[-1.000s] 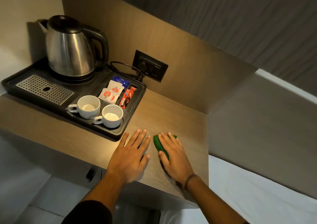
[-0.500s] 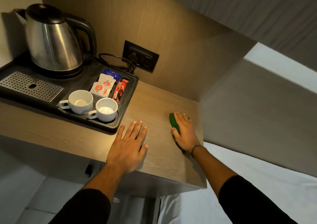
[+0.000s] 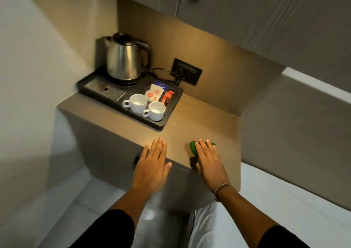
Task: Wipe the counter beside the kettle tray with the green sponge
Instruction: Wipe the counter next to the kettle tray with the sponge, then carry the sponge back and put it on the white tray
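Observation:
The green sponge [image 3: 193,147] lies on the wooden counter [image 3: 201,120] near its front edge, mostly covered by my right hand [image 3: 209,158], which presses flat on it with fingers extended. My left hand [image 3: 152,164] rests flat and open over the counter's front edge, to the left of the sponge, holding nothing. The black kettle tray [image 3: 171,113] sits at the counter's back left, apart from both hands, carrying a steel kettle [image 3: 124,58] and two white cups [image 3: 136,102].
Sachets [image 3: 154,94] lie in the tray's right compartment. A black wall socket [image 3: 187,74] with a looped cord sits behind the tray. Wood panels close the back and right of the counter. White bedding [image 3: 266,200] lies lower right, pale floor below.
My right hand has slid the sponge from the counter's right rear back toward the front edge. The left hand has drawn back to the edge. The camera has pulled back and upward.

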{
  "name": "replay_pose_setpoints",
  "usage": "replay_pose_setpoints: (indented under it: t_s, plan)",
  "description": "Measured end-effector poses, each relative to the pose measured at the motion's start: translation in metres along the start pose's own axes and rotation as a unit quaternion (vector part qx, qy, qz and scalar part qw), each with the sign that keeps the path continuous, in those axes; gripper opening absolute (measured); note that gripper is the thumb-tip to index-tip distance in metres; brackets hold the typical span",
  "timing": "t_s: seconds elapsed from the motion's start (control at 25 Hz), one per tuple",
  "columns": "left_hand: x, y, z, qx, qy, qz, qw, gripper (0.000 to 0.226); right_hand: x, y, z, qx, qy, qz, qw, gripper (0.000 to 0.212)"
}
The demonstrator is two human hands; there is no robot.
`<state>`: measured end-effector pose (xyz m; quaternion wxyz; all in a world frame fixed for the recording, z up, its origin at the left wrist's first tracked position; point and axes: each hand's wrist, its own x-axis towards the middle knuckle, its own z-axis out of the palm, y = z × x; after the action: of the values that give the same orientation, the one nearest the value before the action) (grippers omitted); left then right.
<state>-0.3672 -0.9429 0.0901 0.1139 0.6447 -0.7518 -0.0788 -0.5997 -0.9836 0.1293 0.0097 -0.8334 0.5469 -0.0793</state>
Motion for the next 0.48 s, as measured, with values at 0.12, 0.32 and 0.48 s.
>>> replay_pose_setpoints:
  t_s: [0.12,0.32,0.48]
  plan:
    - [-0.106,-0.02,0.005,0.001,-0.003,-0.095,0.995,0.077,-0.04,-0.066,0.015,-0.002,0.001,-0.065,0.998,0.079]
    - [-0.328,-0.062,0.017,0.014,-0.012,-0.263,0.965,0.076,-0.133,-0.211,0.06,0.033,-0.055,-0.199,0.978,0.074]
    - [-0.48,-0.089,0.005,0.024,-0.012,-0.377,0.926,0.075,-0.207,-0.327,0.083,0.046,-0.088,-0.293,0.951,0.072]
